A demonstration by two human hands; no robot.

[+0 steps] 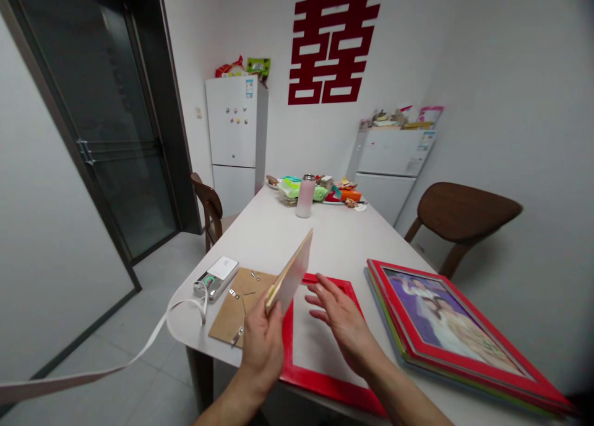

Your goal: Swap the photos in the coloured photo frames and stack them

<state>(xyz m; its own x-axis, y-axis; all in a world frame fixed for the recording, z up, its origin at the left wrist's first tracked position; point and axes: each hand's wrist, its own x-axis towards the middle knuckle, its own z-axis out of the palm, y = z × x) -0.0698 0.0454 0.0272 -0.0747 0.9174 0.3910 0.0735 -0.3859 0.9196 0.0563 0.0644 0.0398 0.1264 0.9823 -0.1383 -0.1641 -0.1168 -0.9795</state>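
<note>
My left hand (263,347) grips the lower end of a thin flat rectangular panel (296,270) with a pale yellowish edge, tilted up on its side. Whether it is one sheet or several pressed together, I cannot tell. My right hand (344,328) is held with fingers apart and holds nothing, above an open red picture frame (320,379). That frame lies flat at the table's near edge, with the white tabletop showing inside it. Left of it, partly behind my left hand, lies a brown backing board (223,322) with metal clips.
Framed pictures are stacked at the right, a red-framed wedding photo (440,318) on top. A power bank-like device (217,277) with a white strap (153,339) lies at the left. A pink bottle (305,197) and packages (290,188) stand farther back. Chairs (464,211) flank the table (269,228).
</note>
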